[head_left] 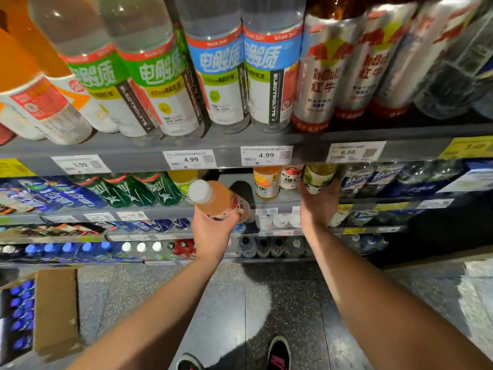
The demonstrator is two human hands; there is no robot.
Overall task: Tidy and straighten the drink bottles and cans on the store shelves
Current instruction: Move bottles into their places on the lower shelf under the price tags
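My left hand [213,228] grips a pinkish-orange drink bottle [217,200] with a white cap, tilted toward me in front of the second shelf [274,202]. My right hand [318,202] reaches into that shelf and its fingers curl round the lower part of a yellow-green labelled bottle [318,177]. Beside it stand an orange bottle [266,182] and a white-and-red bottle [290,177]. A gap in the row lies between my two hands.
The top shelf [240,145] carries tall electrolyte bottles [221,76] and Red Bull cans [320,76] above price tags. Green bottles [149,189] and blue ones fill the second shelf's left. Lower shelves hold more bottles. A cardboard box [56,311] of blue-capped bottles sits on the floor at left.
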